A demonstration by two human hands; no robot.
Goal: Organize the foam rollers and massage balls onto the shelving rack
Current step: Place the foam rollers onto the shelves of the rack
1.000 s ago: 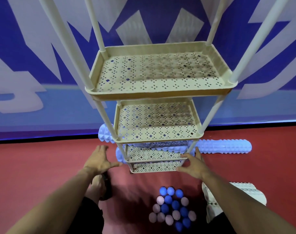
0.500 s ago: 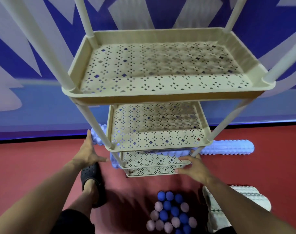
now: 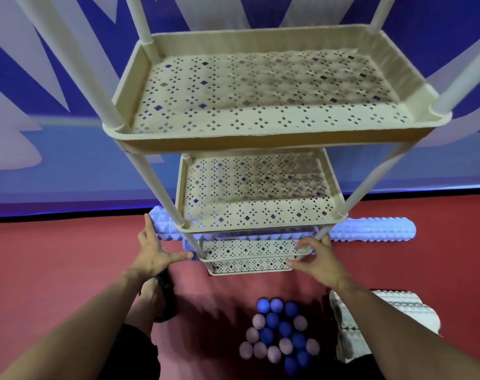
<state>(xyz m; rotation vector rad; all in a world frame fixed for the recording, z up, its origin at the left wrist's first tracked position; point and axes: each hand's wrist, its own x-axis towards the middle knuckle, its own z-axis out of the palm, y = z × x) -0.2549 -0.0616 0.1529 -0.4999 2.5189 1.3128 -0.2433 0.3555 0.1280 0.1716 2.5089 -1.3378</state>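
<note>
Head camera looked down through the beige shelving rack (image 3: 260,138), which stood upright on the red floor (image 3: 41,270) close to the blue-and-white wall (image 3: 55,165), its perforated trays stacked one below another between white posts. Both upper trays were bare of goods, their raised rims unbroken all round. The left hand (image 3: 156,250) lay beside the rack's lower left corner with fingers spread and straight, the thumb reaching toward the corner post. The right hand (image 3: 319,259) sat at the lower right corner, fingers loosely bent against the bottom trays' edge; whether they gripped it I could not tell. A lavender foam roller (image 3: 370,229) lay behind the rack along the wall, its long axis running left to right. A white foam roller (image 3: 384,325) lay under the right forearm. The blue and pale massage balls (image 3: 280,335) clustered on open floor in front of the rack.
</note>
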